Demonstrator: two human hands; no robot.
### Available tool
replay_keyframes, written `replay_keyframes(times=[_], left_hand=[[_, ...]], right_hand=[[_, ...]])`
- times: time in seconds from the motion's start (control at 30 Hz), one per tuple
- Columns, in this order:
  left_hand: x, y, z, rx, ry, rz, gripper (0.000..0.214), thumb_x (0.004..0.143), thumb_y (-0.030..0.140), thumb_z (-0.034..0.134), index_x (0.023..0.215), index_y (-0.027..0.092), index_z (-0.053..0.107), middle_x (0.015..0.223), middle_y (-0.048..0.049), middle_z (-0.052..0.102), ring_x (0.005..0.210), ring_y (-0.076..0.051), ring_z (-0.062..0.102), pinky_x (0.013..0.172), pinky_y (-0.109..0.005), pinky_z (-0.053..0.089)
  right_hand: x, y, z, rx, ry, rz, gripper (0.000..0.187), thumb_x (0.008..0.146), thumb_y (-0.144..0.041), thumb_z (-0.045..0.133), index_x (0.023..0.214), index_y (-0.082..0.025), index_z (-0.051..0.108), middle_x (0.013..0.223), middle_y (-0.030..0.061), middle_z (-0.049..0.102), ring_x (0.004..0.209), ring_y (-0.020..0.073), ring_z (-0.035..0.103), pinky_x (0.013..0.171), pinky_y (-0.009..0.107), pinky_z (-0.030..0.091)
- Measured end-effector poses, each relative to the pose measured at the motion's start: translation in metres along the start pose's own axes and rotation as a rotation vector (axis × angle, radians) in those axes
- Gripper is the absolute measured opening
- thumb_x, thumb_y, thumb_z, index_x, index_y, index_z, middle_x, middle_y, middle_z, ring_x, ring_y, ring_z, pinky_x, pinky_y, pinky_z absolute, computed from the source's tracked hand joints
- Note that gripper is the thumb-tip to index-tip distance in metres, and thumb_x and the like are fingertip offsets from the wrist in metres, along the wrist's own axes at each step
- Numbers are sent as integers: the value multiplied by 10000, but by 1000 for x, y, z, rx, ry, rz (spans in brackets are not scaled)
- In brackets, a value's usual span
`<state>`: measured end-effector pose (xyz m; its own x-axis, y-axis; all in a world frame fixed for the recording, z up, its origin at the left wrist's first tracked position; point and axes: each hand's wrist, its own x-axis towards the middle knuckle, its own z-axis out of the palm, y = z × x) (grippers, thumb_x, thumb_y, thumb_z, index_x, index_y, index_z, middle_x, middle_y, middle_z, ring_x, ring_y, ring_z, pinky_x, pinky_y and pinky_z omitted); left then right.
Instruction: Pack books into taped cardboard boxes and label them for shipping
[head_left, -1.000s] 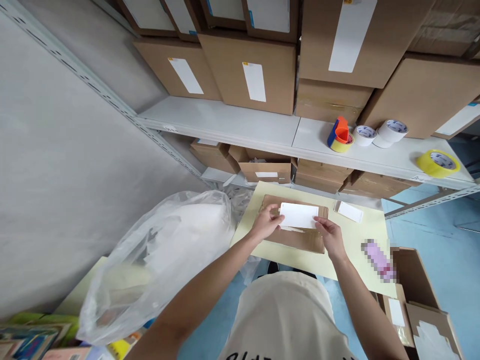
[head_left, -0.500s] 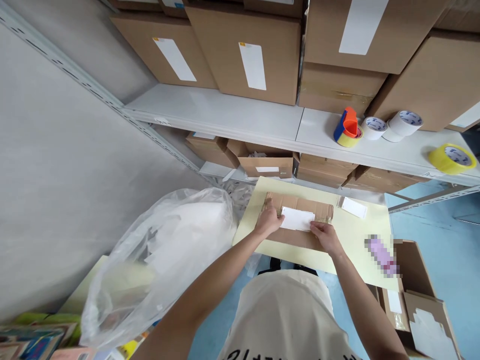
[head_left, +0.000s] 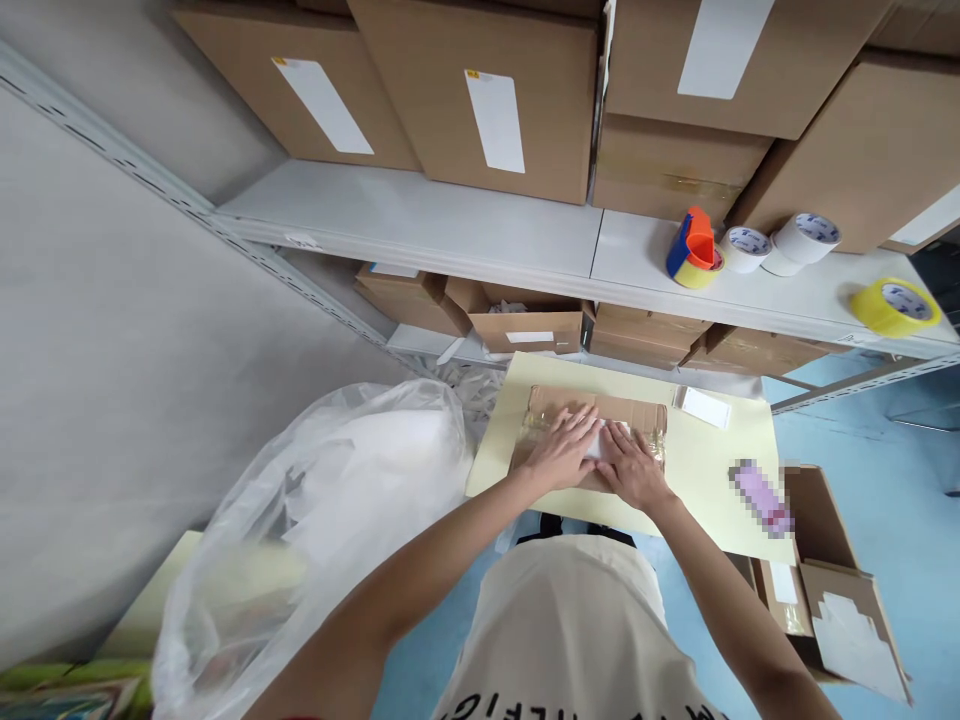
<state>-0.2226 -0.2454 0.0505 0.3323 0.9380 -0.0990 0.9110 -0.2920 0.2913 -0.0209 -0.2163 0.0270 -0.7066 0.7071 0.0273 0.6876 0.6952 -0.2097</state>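
A taped cardboard box (head_left: 551,400) lies on the pale yellow tabletop (head_left: 495,440) in front of me. On its upper face sits a white label (head_left: 598,446), mostly covered by my hands. My left hand (head_left: 566,448) rests flat over the label's left part with fingers stretched out. Over the right part, my right hand (head_left: 630,465) lies flat too, its fingertips close to those of the left. Neither hand grips anything. Right of the box lies a small stack of white labels (head_left: 705,407).
A shelf (head_left: 480,235) with large cartons stands behind the table, holding tape rolls (head_left: 896,305) and an orange-blue tape dispenser (head_left: 694,248). A clear plastic bag (head_left: 360,500) bulges at left. A blurred purple item (head_left: 761,497) lies at the table's right; an open carton (head_left: 821,520) stands beyond.
Both hands have gone from holding the label by its ends to lying flat across it, closer together. The label now lies under them. My view has shifted slightly.
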Motion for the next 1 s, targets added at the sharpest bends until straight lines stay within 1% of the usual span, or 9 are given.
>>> replay_keyframes(times=[0.1,0.2,0.37,0.53,0.63,0.73,0.8,0.9,1.0], left_hand=[[-7,-10,16,25,-57,24,716,932,509,438,1546,187,260,1599,-137,280,1488,-303,227,1191,-560,121],[-16,-14,21,66,-21,-8,836,886,617,474,1551,167,243,1606,-154,244,1491,-341,199,1183,-607,62],[-25,-8,19,37,-62,167,820,877,666,458,1537,208,296,1602,-133,264,1486,-336,218,1188,-601,45],[-37,-25,16,0,-90,115,822,849,653,523,1531,246,311,1599,-121,280,1482,-364,216,1172,-642,61],[-44,-38,13,-33,-59,-60,821,870,626,499,1545,217,276,1616,-145,221,1494,-393,147,1158,-670,50],[-42,-44,12,-166,23,-417,978,838,666,503,1562,113,148,1619,-241,112,1482,-453,119,1116,-672,207],[-36,-42,11,-315,23,-625,1104,788,685,561,1546,46,76,1596,-305,122,1455,-452,228,1079,-580,345],[-23,-36,7,-443,-13,-781,1111,732,639,665,1504,31,145,1507,-307,359,1351,-390,452,1019,-432,443],[-13,-31,-1,-438,-35,-877,920,723,634,681,1386,92,345,1304,-251,599,1214,-382,584,956,-424,478]], right_hand=[[-7,3,9,-119,-1,99,679,981,-522,304,1524,-115,324,1548,194,373,1438,365,321,1143,602,197],[-13,-1,13,-190,69,227,788,952,-598,305,1531,-65,284,1563,242,308,1458,438,229,1126,677,121],[-13,-21,18,-155,-41,30,765,959,-591,294,1548,-105,251,1588,171,290,1478,338,245,1181,529,171],[-38,-11,15,-150,-86,86,708,979,-555,266,1551,-138,250,1588,146,294,1475,321,261,1182,558,142],[-53,2,7,-74,-61,233,712,974,-574,273,1546,-150,269,1603,147,256,1491,340,209,1178,598,115],[-51,9,1,134,14,578,816,940,-635,312,1557,-114,199,1621,188,173,1497,381,157,1142,627,210],[-41,11,0,367,26,817,907,905,-664,367,1566,-96,116,1603,219,225,1473,376,249,1110,572,322],[-26,9,0,629,8,1006,955,864,-618,485,1565,-95,101,1509,219,427,1373,337,451,1079,469,399],[-20,7,2,694,46,1036,914,846,-542,551,1549,-102,166,1453,196,508,1324,326,510,1078,439,403]])
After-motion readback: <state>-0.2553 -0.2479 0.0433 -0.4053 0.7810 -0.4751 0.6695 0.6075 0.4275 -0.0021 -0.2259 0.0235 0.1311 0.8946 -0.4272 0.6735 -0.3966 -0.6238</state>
